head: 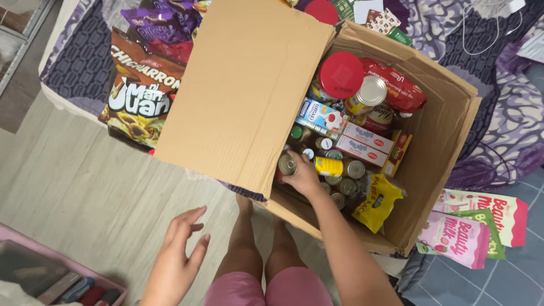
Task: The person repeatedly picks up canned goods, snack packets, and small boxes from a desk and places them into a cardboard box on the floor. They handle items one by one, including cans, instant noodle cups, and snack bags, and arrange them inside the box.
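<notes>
- Down in the open cardboard box (pixel 442 141), the right hand (pixel 303 175) reaches among the packed goods, fingers curled around a small tin can (pixel 287 164) at the near left corner; the grip looks closed on it, though the palm hides most of the can's body.
- Just beside that hand lies a yellow can (pixel 329 166) on its side, and further small cans (pixel 348 184) stand upright close together next to it.
- Further back in the box sit a blue and white carton (pixel 321 116), two flat white boxes (pixel 365 144), a jar with a red lid (pixel 340 75), a silver-topped tin (pixel 371 90) and a red packet (pixel 396 85).
- A yellow pouch (pixel 378 201) leans against the near wall of the box.
- The left hand (pixel 175 255) hovers over the pale wooden floor (pixel 85 187), well apart from the box, fingers spread open and holding nothing.
- One large flap (pixel 243 90) of the box stands open to the left, partly covering a brown snack bag (pixel 139 90) and a purple snack bag (pixel 161 25) on the patterned bedding (pixel 79 62).
- Pink and green pouches (pixel 476 226) lie to the right of the box.
- A pink tray (pixel 110 280) shows at the lower left corner.
</notes>
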